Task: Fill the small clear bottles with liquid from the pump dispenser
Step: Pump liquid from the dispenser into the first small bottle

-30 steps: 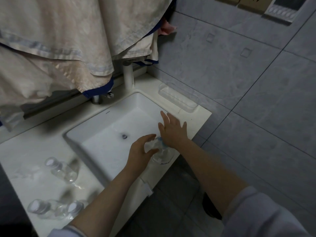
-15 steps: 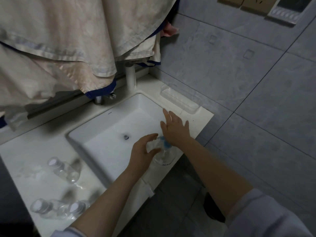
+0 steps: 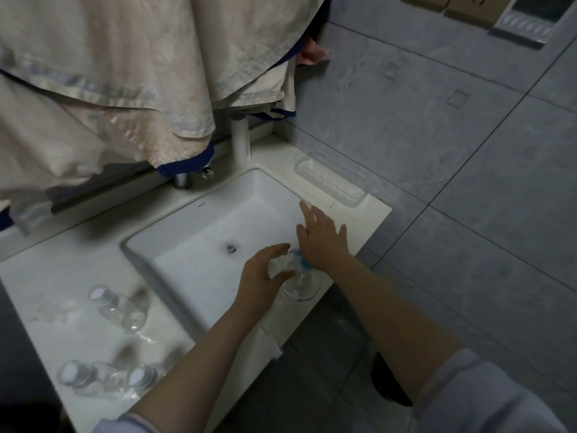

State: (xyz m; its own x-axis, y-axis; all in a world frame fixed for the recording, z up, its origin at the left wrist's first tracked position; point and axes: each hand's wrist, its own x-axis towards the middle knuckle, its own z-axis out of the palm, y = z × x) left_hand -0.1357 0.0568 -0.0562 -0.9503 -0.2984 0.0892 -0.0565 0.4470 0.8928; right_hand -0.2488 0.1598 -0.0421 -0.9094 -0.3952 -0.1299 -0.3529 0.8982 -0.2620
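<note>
My left hand (image 3: 263, 271) grips a small clear bottle (image 3: 280, 264) at the front right corner of the sink, right beside the pump dispenser (image 3: 301, 284). The dispenser is a clear bottle with a blue pump head (image 3: 302, 260), standing on the counter's front edge. My right hand (image 3: 323, 237) lies flat with straight fingers on top of the pump head. Three more small clear bottles with white caps lie on the counter at the left: one (image 3: 117, 309) nearer the sink and two (image 3: 104, 378) side by side by the front edge.
A white rectangular sink (image 3: 193, 226) is set into the white counter (image 3: 56, 276). Beige towels (image 3: 125, 82) hang low over the tap (image 3: 184, 179). A clear tray (image 3: 331, 179) sits against the grey tiled wall at the right. Dark floor lies below.
Both hands stay at the dispenser, almost unmoved. The camera has shifted slightly.
</note>
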